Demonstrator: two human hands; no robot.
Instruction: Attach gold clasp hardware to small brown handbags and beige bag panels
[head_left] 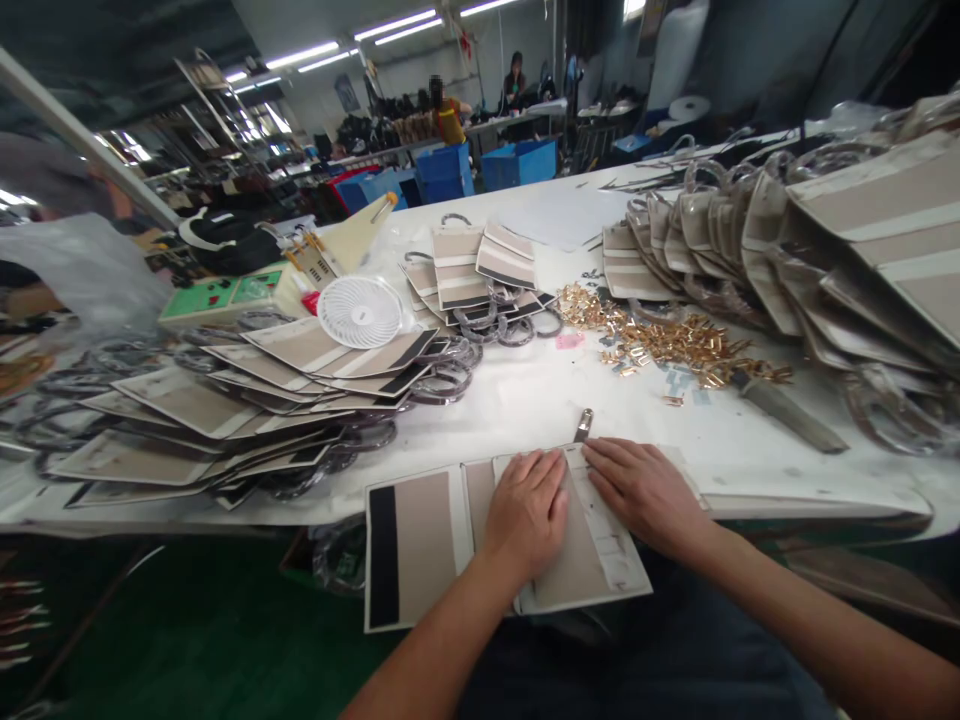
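A flat, unfolded bag panel (424, 545), beige with pale strips and a black band on its left end, lies at the table's front edge and overhangs it. My left hand (527, 510) rests on its middle, fingers stretched out and lying flat. Near the panel's upper right edge, my right hand (637, 490) is also laid flat, fingers extended and together. A small shiny metal piece (583, 424) sticks out past the panel's top edge, just beyond my right fingertips. Plastic-wrapped handle loops (339, 555) hang below the table at the panel's left.
Stacked bag panels (187, 400) with wrapped handles fill the left, a white round fan (360, 312) on them. More panels (892, 210) stand at right. Gold metal clips (675, 345) lie heaped beside a flat dark tool (795, 415). Two people work behind blue bins (519, 163).
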